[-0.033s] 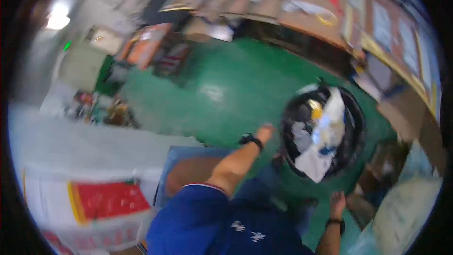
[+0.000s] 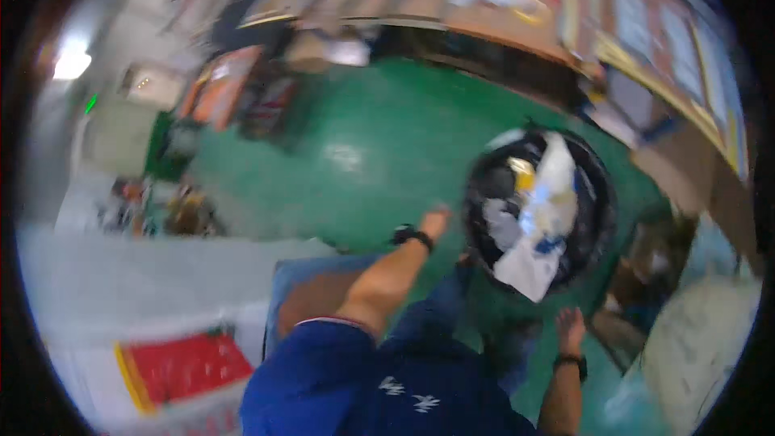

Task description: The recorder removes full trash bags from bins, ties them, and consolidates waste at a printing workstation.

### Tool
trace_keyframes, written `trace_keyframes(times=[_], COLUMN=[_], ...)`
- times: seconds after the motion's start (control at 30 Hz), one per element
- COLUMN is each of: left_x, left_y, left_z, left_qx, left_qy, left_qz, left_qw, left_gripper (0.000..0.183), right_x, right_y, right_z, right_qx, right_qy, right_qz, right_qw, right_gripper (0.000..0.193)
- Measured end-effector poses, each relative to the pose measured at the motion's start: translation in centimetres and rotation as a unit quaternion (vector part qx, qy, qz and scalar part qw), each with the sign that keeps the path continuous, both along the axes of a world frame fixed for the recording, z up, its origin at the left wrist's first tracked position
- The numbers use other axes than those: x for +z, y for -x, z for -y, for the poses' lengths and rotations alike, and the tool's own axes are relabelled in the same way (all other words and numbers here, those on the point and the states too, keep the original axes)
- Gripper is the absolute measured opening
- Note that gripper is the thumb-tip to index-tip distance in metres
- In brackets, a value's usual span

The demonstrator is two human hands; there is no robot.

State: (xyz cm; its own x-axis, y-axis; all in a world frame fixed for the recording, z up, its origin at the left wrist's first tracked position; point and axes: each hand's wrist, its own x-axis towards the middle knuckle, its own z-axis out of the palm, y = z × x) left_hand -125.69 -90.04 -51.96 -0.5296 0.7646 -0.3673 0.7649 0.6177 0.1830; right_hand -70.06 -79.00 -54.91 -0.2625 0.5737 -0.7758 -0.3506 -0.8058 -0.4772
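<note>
A round black bin (image 2: 596,194) stands on the floor right of centre. In it lie a long crumpled white piece of plastic or paper (image 2: 557,169), a yellow scrap (image 2: 523,173) and grey scraps (image 2: 502,224). My left hand (image 2: 434,222) is just left of the bin's rim, apart from it. Motion smears its fingers, and no held thing shows there. A dark band circles that wrist. My right hand (image 2: 570,327) hangs below the bin's near right side, its fingers loosely apart and nothing in them. That wrist wears a dark band too.
A long bench with brown boards (image 2: 504,24) runs along the far side. Cardboard boxes (image 2: 650,266) and a pale sack (image 2: 698,339) stand at the right. On the left is a white-covered table (image 2: 186,274) with a red-and-yellow package (image 2: 186,367). The floor (image 2: 379,129) is green.
The bin and the surroundings have shifted slightly left in the view. My right hand is a little higher and nearer the bin. Nothing has been taken hold of.
</note>
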Motion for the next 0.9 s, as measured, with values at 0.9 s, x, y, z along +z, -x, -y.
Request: trace_keyframes(times=[0.9], left_x=[-7.9], left_y=[-3.1], left_z=[-6.1], left_qx=[0.47], left_qy=[-0.163], left_qz=[0.559], left_qw=[0.664], left_gripper=[0.032], right_x=[-5.5], right_y=[11.4], right_z=[10.6], right_qx=[0.062], right_qy=[-0.184], right_qz=[0.218], right_qw=[0.956], right_gripper=[0.032])
